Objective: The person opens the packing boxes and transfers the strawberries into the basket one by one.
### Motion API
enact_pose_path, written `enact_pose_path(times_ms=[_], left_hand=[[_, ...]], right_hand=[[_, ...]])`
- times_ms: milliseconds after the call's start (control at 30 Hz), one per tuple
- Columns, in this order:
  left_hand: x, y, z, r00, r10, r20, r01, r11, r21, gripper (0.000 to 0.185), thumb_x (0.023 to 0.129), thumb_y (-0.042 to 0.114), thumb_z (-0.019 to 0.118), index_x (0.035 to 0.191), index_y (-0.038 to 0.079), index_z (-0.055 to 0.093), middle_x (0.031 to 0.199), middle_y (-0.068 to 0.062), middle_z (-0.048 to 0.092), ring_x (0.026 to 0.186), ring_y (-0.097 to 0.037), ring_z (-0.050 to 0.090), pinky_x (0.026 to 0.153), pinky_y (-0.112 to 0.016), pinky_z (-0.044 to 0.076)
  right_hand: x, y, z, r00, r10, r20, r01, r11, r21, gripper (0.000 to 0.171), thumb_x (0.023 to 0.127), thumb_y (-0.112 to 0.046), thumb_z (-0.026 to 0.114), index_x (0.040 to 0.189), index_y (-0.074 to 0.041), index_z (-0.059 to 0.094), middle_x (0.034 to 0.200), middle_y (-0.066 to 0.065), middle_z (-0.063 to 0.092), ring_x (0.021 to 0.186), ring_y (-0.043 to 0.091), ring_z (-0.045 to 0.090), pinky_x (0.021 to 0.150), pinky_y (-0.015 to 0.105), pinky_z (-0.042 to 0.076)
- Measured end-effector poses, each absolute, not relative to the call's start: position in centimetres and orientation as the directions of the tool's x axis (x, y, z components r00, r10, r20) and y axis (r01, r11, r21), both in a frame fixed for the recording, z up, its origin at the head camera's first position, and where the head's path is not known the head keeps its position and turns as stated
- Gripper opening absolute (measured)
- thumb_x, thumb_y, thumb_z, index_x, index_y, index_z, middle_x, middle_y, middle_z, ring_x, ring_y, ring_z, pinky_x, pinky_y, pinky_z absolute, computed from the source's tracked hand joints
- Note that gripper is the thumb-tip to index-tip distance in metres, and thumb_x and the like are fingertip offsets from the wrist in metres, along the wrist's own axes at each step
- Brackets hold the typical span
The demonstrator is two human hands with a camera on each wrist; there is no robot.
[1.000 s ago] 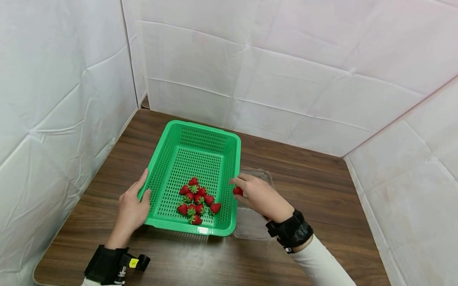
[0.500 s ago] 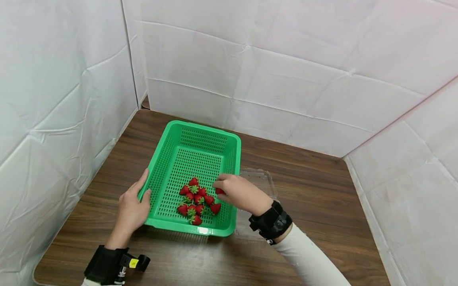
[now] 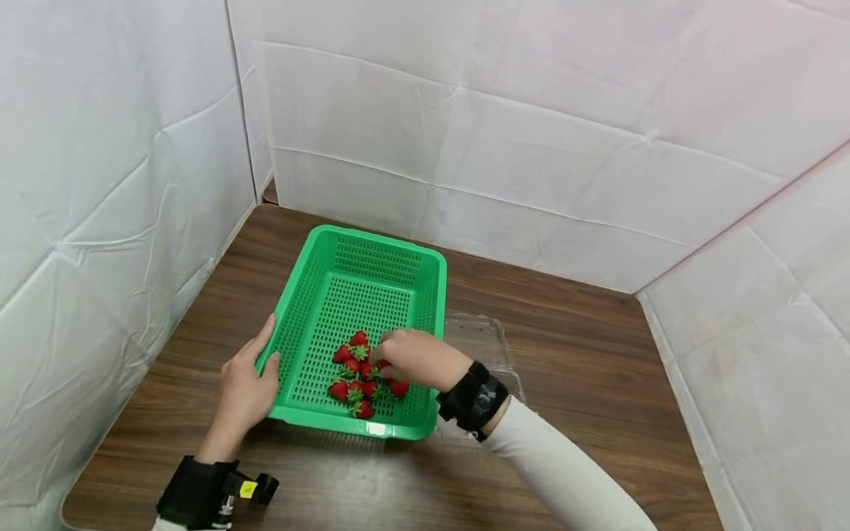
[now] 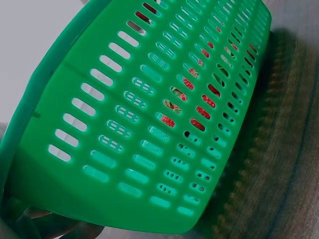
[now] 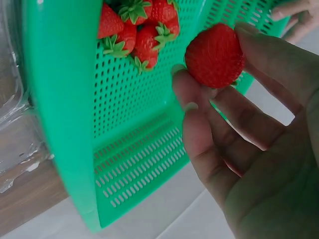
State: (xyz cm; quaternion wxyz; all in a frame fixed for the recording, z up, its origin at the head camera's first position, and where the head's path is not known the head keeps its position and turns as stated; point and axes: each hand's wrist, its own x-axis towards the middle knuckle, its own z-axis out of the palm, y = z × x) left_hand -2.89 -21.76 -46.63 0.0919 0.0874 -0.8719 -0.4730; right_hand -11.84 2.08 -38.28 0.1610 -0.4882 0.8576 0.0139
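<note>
A green plastic basket (image 3: 361,295) with slotted walls stands on the table, with several red strawberries (image 3: 363,409) clustered toward its near end. My left hand (image 3: 246,387) grips the basket's left rim, thumb over the edge. In the left wrist view its fingers (image 4: 55,224) show dimly beneath the rim, and berries appear through the slots. Inside the basket, above the cluster, my right hand (image 3: 420,358) pinches one strawberry (image 5: 215,56) between thumb and fingertips. That berry is mostly covered by the hand in the head view.
Right of the basket lies a clear plastic clamshell container (image 3: 477,335), partly hidden by my right wrist and sleeve. The brown wooden table (image 3: 578,354) is bounded by white sheet-covered walls (image 3: 505,162) at the back and sides.
My right hand has moved left from beside the basket's right rim, over it and down to the cluster, carrying the strawberry. The left hand and the basket stay put.
</note>
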Motion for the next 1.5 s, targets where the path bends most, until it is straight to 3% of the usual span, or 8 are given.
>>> enact_pose_path(times_ms=[433,600,733,867,1100,1267,1367,1500], left_hand=[[-2.9,-21.7,-46.9,-0.967,-0.241,0.082,-0.064,0.541,0.838,0.061,0.099,0.004,0.048,0.154,0.021,0.029,0.149,-0.027,0.039,0.126,-0.047,0.047,0.088,-0.056,0.044],[-2.8,-21.7,-46.9,-0.965,-0.244,0.094,-0.059,0.552,0.832,0.060,0.098,0.005,0.049,0.153,0.020,0.030,0.149,-0.026,0.040,0.123,-0.047,0.051,0.086,-0.055,0.045],[-2.9,-21.7,-46.8,-0.966,-0.242,0.085,-0.064,0.548,0.834,0.060,0.099,0.005,0.049,0.153,0.020,0.030,0.149,-0.026,0.040,0.126,-0.046,0.048,0.088,-0.056,0.045],[-2.9,-21.7,-46.6,-0.967,-0.243,0.075,-0.072,0.544,0.836,0.061,0.099,0.005,0.049,0.153,0.022,0.029,0.150,-0.025,0.039,0.128,-0.046,0.046,0.092,-0.059,0.044],[-2.9,-21.8,-46.5,-0.969,-0.239,0.070,-0.071,0.535,0.842,0.060,0.099,0.005,0.049,0.153,0.021,0.029,0.150,-0.026,0.038,0.129,-0.046,0.044,0.095,-0.062,0.041],[-2.9,-21.8,-46.5,-0.969,-0.239,0.069,-0.072,0.536,0.841,0.060,0.099,0.005,0.049,0.153,0.020,0.029,0.150,-0.026,0.038,0.129,-0.047,0.045,0.094,-0.062,0.042],[-2.9,-21.8,-46.5,-0.969,-0.239,0.068,-0.073,0.537,0.841,0.060,0.099,0.005,0.049,0.153,0.020,0.029,0.150,-0.026,0.038,0.129,-0.047,0.044,0.095,-0.062,0.041],[-2.9,-21.8,-46.5,-0.968,-0.240,0.070,-0.073,0.539,0.839,0.060,0.099,0.004,0.049,0.153,0.021,0.029,0.149,-0.027,0.039,0.130,-0.047,0.044,0.097,-0.063,0.040]], right_hand=[[-11.5,0.3,-39.4,-0.478,-0.777,-0.411,-0.803,0.575,-0.154,0.025,0.097,-0.001,0.053,0.096,-0.008,0.076,0.086,0.000,0.071,0.066,0.004,0.053,0.059,0.015,0.037],[-11.4,0.4,-39.5,-0.483,-0.759,-0.437,-0.787,0.595,-0.163,0.026,0.096,0.002,0.051,0.089,-0.006,0.074,0.070,-0.002,0.056,0.057,0.007,0.034,0.054,0.018,0.028],[-11.3,0.6,-39.7,-0.492,-0.754,-0.435,-0.782,0.603,-0.161,0.028,0.097,0.002,0.051,0.103,-0.011,0.075,0.090,0.000,0.070,0.064,0.004,0.049,0.058,0.017,0.034],[-11.1,0.8,-39.6,-0.497,-0.756,-0.427,-0.785,0.600,-0.150,0.028,0.097,-0.003,0.053,0.115,-0.013,0.073,0.111,0.004,0.072,0.090,0.009,0.067,0.066,0.016,0.045],[-10.8,1.0,-38.9,-0.495,-0.776,-0.390,-0.794,0.587,-0.160,0.029,0.098,-0.004,0.051,0.116,-0.013,0.072,0.112,0.004,0.071,0.086,0.007,0.063,0.062,0.017,0.040],[-10.7,1.5,-38.1,-0.478,-0.830,-0.287,-0.830,0.533,-0.161,0.029,0.099,-0.001,0.047,0.102,-0.012,0.073,0.092,0.001,0.069,0.071,0.004,0.051,0.057,0.017,0.033],[-10.6,1.9,-37.5,-0.483,-0.843,-0.234,-0.837,0.524,-0.158,0.023,0.099,-0.006,0.051,0.103,-0.014,0.072,0.090,0.000,0.067,0.075,0.007,0.056,0.062,0.016,0.041],[-10.5,2.9,-36.6,-0.522,-0.830,-0.198,-0.812,0.554,-0.185,0.022,0.098,-0.012,0.056,0.116,-0.013,0.070,0.107,0.003,0.070,0.098,0.013,0.066,0.080,0.023,0.052]])
